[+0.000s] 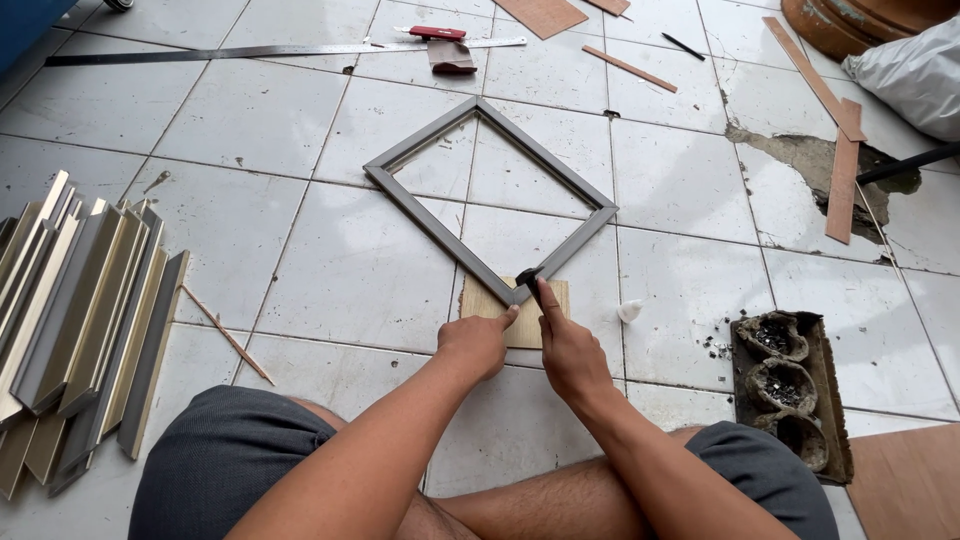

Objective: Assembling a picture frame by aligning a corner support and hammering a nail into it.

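Nearest the viewer, the left hand is curling its fingers, thumb pressing the small wooden board, while the right hand is pinching a small black tool against the near corner of the grey square frame. Left, moulding strips are lying stacked. Farther off, a long metal ruler is lying.

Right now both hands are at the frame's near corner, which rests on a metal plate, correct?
Not quite. The head view shows the left hand and right hand at the frame's near corner, but it rests on a small wooden board, not a metal plate.
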